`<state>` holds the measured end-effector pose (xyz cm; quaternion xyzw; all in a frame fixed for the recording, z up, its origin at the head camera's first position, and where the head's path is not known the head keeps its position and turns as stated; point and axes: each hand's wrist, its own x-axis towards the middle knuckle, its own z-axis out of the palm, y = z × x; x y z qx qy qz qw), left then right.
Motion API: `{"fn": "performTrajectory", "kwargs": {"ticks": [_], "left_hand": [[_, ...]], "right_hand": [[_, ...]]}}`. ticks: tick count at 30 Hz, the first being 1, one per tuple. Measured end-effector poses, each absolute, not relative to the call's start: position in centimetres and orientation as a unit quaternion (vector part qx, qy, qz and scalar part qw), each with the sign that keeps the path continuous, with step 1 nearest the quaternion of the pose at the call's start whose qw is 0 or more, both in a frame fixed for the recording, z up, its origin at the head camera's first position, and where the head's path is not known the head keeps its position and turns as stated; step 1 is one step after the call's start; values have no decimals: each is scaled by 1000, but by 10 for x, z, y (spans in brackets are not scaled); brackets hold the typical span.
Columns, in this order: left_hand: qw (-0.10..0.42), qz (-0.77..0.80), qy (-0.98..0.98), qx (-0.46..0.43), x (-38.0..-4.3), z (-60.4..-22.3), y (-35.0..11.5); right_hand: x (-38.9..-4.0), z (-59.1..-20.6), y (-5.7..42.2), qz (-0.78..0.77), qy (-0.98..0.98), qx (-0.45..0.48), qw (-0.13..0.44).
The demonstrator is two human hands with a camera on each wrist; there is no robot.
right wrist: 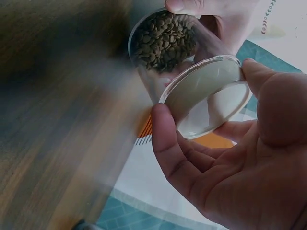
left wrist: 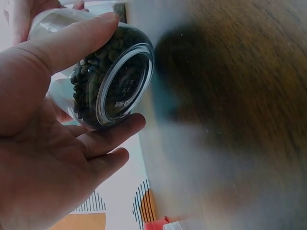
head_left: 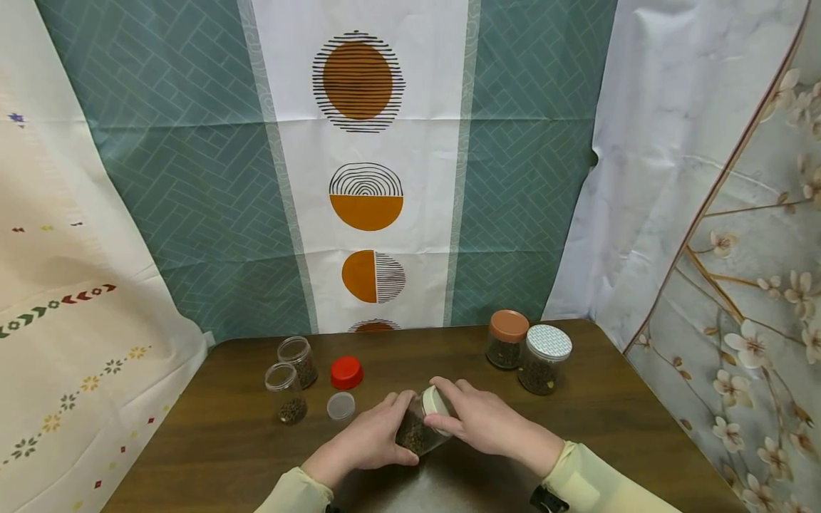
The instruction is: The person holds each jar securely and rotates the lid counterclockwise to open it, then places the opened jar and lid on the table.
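Observation:
My left hand (head_left: 380, 436) grips a clear jar (head_left: 413, 432) partly filled with brown bean-like pieces. The jar is tilted, its mouth toward my right hand. Seen from the left wrist, the thumb lies along the jar's side, and the round clear base (left wrist: 125, 86) faces the camera. My right hand (head_left: 482, 420) holds a pale, cream-white lid (head_left: 436, 406) by its edge, right at the jar's mouth. In the right wrist view, thumb and fingers span the lid (right wrist: 206, 103), and the pieces (right wrist: 165, 42) show through the jar beyond it.
Two lidless clear jars, a front one (head_left: 286, 399) and a rear one (head_left: 298, 360), stand at left. Nearby lie a red lid (head_left: 346, 372) and a small translucent lid (head_left: 341, 406). Back right are an orange-lidded jar (head_left: 508, 338) and a patterned-lidded jar (head_left: 544, 360). A fabric backdrop borders the table.

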<state>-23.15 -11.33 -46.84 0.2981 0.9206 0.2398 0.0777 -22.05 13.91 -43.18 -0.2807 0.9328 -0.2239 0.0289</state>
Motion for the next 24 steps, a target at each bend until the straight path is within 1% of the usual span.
{"fn": "performTrajectory", "kwargs": {"ticks": [12,20,24], "left_hand": [[77,244,919,300,-231,-468,-114],[80,238,921,299,-233,-470,-116],[77,235,922,298,-233,-471,-116]], "right_hand": [[-223,-431,146,-222,919,-326,30],[-228,-433,149,-199,895,-398,10],[-230,-433,150,-202,889,-412,8]]}}
